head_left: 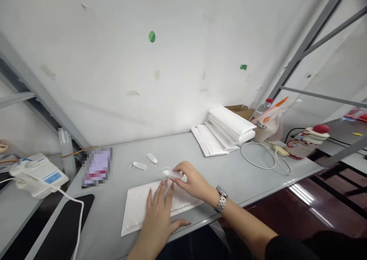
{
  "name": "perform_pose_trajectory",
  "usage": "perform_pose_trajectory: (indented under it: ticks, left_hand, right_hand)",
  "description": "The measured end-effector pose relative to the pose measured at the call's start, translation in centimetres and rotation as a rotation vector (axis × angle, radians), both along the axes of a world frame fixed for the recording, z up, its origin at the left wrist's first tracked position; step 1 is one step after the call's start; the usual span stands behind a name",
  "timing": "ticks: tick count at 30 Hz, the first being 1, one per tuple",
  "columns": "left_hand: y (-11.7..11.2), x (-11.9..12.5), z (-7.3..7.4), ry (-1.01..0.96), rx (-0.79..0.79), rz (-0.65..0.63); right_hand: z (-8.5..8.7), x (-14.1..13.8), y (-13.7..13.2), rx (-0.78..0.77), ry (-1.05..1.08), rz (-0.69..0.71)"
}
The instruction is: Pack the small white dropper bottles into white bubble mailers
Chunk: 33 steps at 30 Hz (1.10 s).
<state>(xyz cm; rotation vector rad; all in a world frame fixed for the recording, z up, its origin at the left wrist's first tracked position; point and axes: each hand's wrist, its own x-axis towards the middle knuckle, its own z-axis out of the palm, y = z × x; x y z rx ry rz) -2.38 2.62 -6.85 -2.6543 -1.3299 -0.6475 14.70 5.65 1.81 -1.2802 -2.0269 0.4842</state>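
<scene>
A white padded mailer [134, 206] lies flat near the front edge of the grey table. Across it rests my left hand [160, 206], fingers spread and pointing away from me. My right hand [190, 179], with a watch on its wrist, pinches a small translucent tube with a white cap [172, 173] just above the mailer's far edge. Two similar small items, one with a loop at its end [140, 166] and another beside it [151, 159], lie on the table beyond the mailer.
A stack of white mailers [226, 128] stands at the back right. Past it are a coiled white cable [266, 164], a plastic bag [268, 126] and a patterned container [304, 143]. On the left lie a blurred phone-like item [99, 166], a black mat [65, 225] and a white power strip [38, 176].
</scene>
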Motion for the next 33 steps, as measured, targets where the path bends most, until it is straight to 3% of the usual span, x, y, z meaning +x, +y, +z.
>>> perform_pose_trajectory:
  ticks: [2, 5, 9, 14, 18, 24, 27, 33]
  left_hand:
    - [0.2, 0.1, -0.3, -0.031, -0.003, 0.032]
    - [0.4, 0.0, -0.6, -0.058, -0.024, 0.045]
    - [0.4, 0.2, -0.8, -0.083, -0.037, 0.084]
    - [0.1, 0.8, -1.0, -0.137, -0.024, 0.11]
    - [0.3, 1.0, -0.4, -0.121, -0.031, 0.112]
    - [1.0, 0.6, 3.9, -0.008, 0.038, 0.08]
    - [0.9, 1.0, 6.1, -0.02, -0.039, 0.051]
    - [0.7, 1.4, 7.2, -0.063, -0.055, 0.044]
  right_hand:
    - [-0.6, 1.6, -2.4, -0.182, 0.263, -0.162]
    - [-2.6, 3.0, -4.6, -0.329, 0.5, -0.34]
    - [-3.5, 3.1, -5.1, -0.497, 0.752, -0.415]
    - [-2.3, 2.4, -4.7, -0.721, 0.96, -0.306]
    - [-2.0, 2.4, -4.6, -0.732, 0.798, -0.191]
    - [-0.2, 3.6, -4.9, -0.589, 0.628, 0.026]
    - [0.5, 4.2, -5.1, -0.504, 0.651, 0.149]
    - [0.4, 4.5, -5.2, -0.528, 0.767, 0.224]
